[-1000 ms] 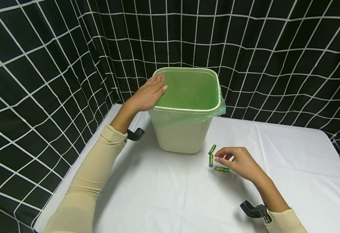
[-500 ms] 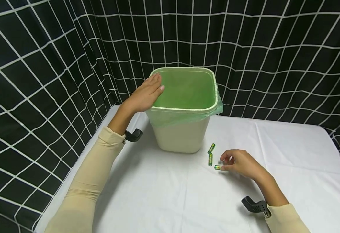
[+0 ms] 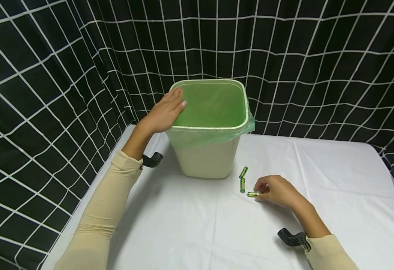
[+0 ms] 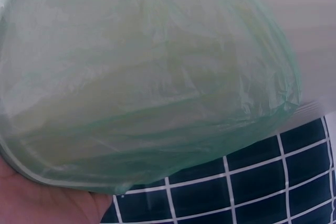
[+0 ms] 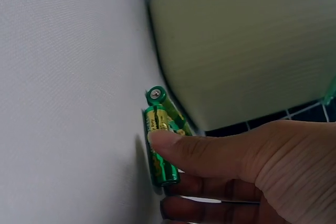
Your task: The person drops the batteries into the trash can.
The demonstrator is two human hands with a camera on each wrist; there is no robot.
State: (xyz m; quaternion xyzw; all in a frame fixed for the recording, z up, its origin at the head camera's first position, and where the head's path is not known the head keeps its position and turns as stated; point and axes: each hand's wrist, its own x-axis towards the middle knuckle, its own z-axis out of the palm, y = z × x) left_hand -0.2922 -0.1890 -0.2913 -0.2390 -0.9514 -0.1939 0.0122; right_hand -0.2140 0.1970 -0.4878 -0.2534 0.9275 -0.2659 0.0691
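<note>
With thumb and fingers on either side, my right hand [image 3: 279, 191] pinches a green-and-gold battery [image 3: 252, 194] lying at the tablecloth. In the right wrist view the thumb [image 5: 205, 153] crosses the battery [image 5: 160, 169]. Two more batteries lie just beyond, an upright-lying one [image 3: 242, 185] and a slanted one [image 3: 243, 172], end to end. My left hand [image 3: 164, 112] rests over the left rim of a cream waste bin [image 3: 207, 161], its fingers straight. A pale green bin liner [image 4: 157, 77] folds over the rim and fills the left wrist view.
A white tablecloth [image 3: 183, 225] covers the table under everything. Black curtains [image 3: 284, 56] with a white grid stand behind and on the left, close to the bin. A black wrist mount [image 3: 291, 238] sticks out from the right sleeve.
My right hand has come down from above the batteries to the nearest one and taken it between thumb and fingers. The left hand stays on the bin's rim.
</note>
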